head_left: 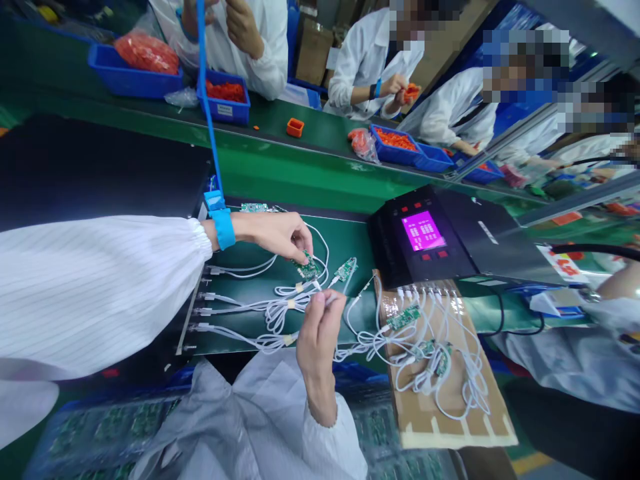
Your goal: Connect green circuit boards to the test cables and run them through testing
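- Our left hand (280, 233), a blue wrist strap (223, 227) at its cuff, pinches a small green circuit board (306, 268) against the green tabletop (345, 237).
- Our right hand (317, 333) is closed on the plug end of a white cable (323, 300), just beside that board; we judge the plug is not yet seated, though the joint is too small to be sure.
- Another board (346, 269) lies near, on the mat; whether its cable is plugged in we cannot tell.
- Several white cables (235, 307) run from the black box (100, 173) on the left; some ends lie loose, so connecting is left to do.
- On the cardboard sheet (450, 400), boards (403, 317) lie among cables running to the tester with the pink screen (423, 231); that batch looks wired.
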`<action>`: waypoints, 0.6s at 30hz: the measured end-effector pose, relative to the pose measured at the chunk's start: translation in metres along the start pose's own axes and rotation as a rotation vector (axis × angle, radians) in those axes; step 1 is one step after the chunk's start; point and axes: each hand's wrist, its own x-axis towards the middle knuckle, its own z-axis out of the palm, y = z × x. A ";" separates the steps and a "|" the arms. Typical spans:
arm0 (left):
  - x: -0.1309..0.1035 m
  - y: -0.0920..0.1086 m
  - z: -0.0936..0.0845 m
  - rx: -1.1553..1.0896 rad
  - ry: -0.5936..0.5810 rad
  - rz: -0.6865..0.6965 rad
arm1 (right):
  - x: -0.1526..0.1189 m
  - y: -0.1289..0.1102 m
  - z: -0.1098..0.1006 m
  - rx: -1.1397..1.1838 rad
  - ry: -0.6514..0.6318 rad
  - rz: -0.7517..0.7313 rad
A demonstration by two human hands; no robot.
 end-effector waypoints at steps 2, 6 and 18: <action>0.001 -0.003 0.002 0.041 -0.045 -0.023 | 0.003 -0.002 0.005 -0.134 0.018 -0.076; 0.002 -0.012 0.006 -0.046 -0.171 -0.133 | 0.002 0.000 0.010 -0.262 0.010 -0.229; 0.000 -0.007 0.010 -0.231 -0.315 -0.232 | -0.002 0.005 0.012 -0.306 0.058 -0.460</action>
